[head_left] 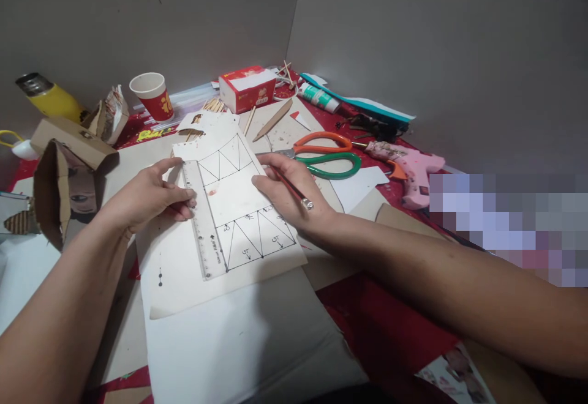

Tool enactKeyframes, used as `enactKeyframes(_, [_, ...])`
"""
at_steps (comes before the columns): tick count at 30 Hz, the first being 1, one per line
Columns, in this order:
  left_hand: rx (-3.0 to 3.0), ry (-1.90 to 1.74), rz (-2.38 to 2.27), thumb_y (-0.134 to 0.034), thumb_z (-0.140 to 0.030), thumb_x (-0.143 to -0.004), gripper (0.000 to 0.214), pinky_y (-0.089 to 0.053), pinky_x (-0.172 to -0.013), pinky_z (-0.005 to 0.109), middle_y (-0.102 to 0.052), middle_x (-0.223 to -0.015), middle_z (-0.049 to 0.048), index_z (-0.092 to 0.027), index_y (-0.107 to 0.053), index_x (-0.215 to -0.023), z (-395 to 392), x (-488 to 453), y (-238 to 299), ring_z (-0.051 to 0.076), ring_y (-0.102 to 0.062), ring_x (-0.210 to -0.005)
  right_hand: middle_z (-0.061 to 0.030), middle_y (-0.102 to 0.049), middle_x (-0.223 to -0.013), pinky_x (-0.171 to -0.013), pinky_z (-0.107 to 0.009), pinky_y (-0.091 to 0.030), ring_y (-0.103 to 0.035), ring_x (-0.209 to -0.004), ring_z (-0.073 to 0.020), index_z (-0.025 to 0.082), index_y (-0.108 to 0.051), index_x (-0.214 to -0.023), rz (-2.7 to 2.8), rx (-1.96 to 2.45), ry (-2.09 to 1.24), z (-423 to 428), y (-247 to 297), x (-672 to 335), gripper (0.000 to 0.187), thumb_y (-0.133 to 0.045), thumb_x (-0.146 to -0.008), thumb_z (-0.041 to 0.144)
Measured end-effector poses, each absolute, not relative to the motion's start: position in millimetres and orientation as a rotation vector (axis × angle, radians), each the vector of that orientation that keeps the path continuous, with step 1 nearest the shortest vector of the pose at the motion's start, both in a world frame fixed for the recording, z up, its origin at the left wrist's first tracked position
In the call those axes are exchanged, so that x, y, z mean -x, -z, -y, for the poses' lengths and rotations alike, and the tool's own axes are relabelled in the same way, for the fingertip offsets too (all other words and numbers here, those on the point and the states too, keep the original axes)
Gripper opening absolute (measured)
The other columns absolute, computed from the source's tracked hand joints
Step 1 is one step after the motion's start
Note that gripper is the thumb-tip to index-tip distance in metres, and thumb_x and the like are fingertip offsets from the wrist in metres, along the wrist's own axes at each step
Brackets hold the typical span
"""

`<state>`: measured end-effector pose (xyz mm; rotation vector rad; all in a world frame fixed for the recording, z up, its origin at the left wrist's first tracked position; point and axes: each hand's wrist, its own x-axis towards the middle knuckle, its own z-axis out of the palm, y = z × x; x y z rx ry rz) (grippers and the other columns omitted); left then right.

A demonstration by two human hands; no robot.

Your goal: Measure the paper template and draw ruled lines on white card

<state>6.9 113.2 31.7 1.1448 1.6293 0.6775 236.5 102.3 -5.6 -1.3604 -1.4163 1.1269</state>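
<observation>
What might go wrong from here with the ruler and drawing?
The left hand holds the ruler only near its upper end, so the lower end might swing and skew a line. The right hand, gripping the pencil, rests on the drawn sheet and may smudge the marks.

Sheet (234,199) — "5T" twice

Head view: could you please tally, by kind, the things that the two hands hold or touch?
clear ruler: 1, pressed flat by the left hand
red pencil: 1, gripped in the right hand
drawn sheet: 1, under the ruler and both hands
Total: 3
</observation>
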Motion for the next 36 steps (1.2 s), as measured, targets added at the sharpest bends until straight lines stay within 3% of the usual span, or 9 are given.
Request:
enactKeyframes(12, [-1.137,-0.691,-1.64,-0.075,-0.002,-0.072,0.087,-0.056,-0.043,0.025,-0.071,-0.063,0.0038,-0.018,-0.038,-0.15,-113,-7,-28,0.02,-0.067,-0.047,0.0041,-0.043,-0.061,-0.056,-0.027,-0.035,-0.037,-0.054,-0.0111,0.018,-0.062,-0.097,1.41,1.327,-1.137,-103,8,-238,0.021,-0.059,-0.076,0.019])
enactKeyframes(18, [-1.103,-0.658,-1.634,-0.072,-0.002,-0.077,0.086,-0.055,-0.043,0.023,-0.07,-0.061,0.0032,-0.017,-0.033,-0.152,-112,-9,-34,0.017,-0.065,-0.046,0.004,-0.045,-0.058,-0.052,-0.026,-0.033,-0.037,-0.05,-0.0106,0.019,-0.064,-0.096,1.376,1.299,-1.18,-102,9,-235,0.021,-0.058,-0.076,0.02])
enactKeyframes(31, [-1.111,-0.657,-1.583,-0.07,-0.002,-0.079,0.085,-0.054,-0.044,0.023,-0.071,-0.062,0.0048,-0.015,-0.029,-0.152,-110,-5,-33,0.016,-0.064,-0.046,0.0012,-0.057,-0.063,-0.052,-0.027,-0.037,-0.047,-0.053,-0.0126,0.019,-0.066,-0.1,1.325,1.254,-1.258,-107,14,-233,0.026,-0.058,-0.075,0.021])
enactKeyframes(36, [-1.093,-0.731,-1.514,-0.066,0.002,-0.077,0.077,-0.054,-0.043,0.023,-0.071,-0.062,0.0077,-0.014,-0.034,-0.145,-111,-3,-34,0.016,-0.063,-0.044,-0.0001,-0.061,-0.068,-0.051,-0.027,-0.038,-0.052,-0.056,-0.0144,0.02,-0.064,-0.1,1.396,1.208,-1.225,-107,22,-237,0.023,-0.059,-0.078,0.025])
